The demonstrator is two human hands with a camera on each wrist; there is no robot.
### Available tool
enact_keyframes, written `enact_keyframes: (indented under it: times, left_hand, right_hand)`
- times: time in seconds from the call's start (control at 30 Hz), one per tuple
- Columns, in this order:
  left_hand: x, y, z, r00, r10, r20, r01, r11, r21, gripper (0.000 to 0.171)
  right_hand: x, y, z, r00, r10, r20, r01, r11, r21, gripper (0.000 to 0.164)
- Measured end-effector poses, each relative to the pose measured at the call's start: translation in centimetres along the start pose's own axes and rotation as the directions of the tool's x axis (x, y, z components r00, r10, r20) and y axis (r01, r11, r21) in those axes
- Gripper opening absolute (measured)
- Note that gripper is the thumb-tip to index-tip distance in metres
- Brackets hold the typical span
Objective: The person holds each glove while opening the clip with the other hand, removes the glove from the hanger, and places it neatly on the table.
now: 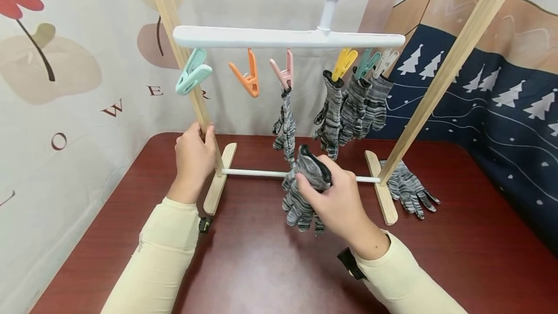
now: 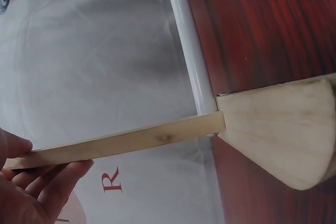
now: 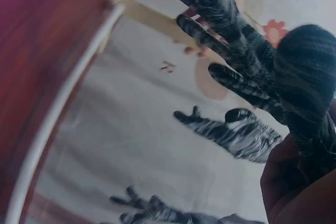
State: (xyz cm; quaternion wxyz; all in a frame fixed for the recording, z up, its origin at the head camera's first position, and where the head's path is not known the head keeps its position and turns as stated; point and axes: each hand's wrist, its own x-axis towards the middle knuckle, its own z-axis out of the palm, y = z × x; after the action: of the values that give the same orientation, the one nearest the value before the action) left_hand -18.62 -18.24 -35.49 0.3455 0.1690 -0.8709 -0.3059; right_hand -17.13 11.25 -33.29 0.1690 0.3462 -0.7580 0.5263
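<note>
My right hand [image 1: 337, 200] grips a grey-and-black striped knit glove [image 1: 305, 193] by its dark cuff, its fingers dangling over the table. In the right wrist view that glove [image 3: 247, 51] spreads its fingers toward the upper left. My left hand [image 1: 194, 159] holds the left wooden post [image 1: 201, 110] of a drying rack, thumb on one side and fingers on the other in the left wrist view. Just behind the held glove, another glove [image 1: 285, 125] hangs from a pink clothespin [image 1: 285, 70]. Several more gloves [image 1: 355, 108] hang at the right from yellow, green and white clothespins.
A mint clothespin [image 1: 192, 74] and an orange clothespin [image 1: 247, 74] hang with nothing in them from the white hanger bar [image 1: 287, 38]. One loose glove [image 1: 410, 188] lies by the right wooden foot [image 1: 381, 188]. A white rod [image 1: 253, 172] joins the posts low down.
</note>
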Motion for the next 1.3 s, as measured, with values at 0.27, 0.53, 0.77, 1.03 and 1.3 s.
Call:
enact_keyframes:
  times: [0.27,0.53,0.77,1.03,1.3]
  left_hand:
    - [0.0,-0.1,0.0,1.0,-0.007,0.004,0.007,1.0,0.008,0.035]
    - [0.0,0.1,0.4,1.0,-0.007,0.009,0.006,1.0,0.002,0.036]
    - [-0.1,0.2,0.6,1.0,-0.025,0.014,0.025,1.0,0.013,0.036]
    - [0.0,0.1,-0.3,0.998,-0.044,0.039,0.043,0.998,0.04,0.038]
    - [0.0,0.0,-0.2,0.998,-0.036,0.049,0.035,0.999,0.028,0.037]
  right_hand:
    - [-0.9,1.8,-1.7,0.997,0.045,0.058,-0.04,0.996,-0.085,0.01]
    - [-2.1,3.0,-3.7,0.993,0.06,0.098,-0.032,0.963,-0.267,0.015]
    - [-3.0,3.7,-6.0,0.983,0.111,0.147,-0.054,0.937,-0.345,0.014]
    - [-3.4,4.5,-8.8,0.93,0.321,0.181,-0.257,0.917,-0.305,0.026]
    - [-3.5,5.1,-13.2,0.853,0.491,0.179,-0.427,0.852,-0.304,0.037]
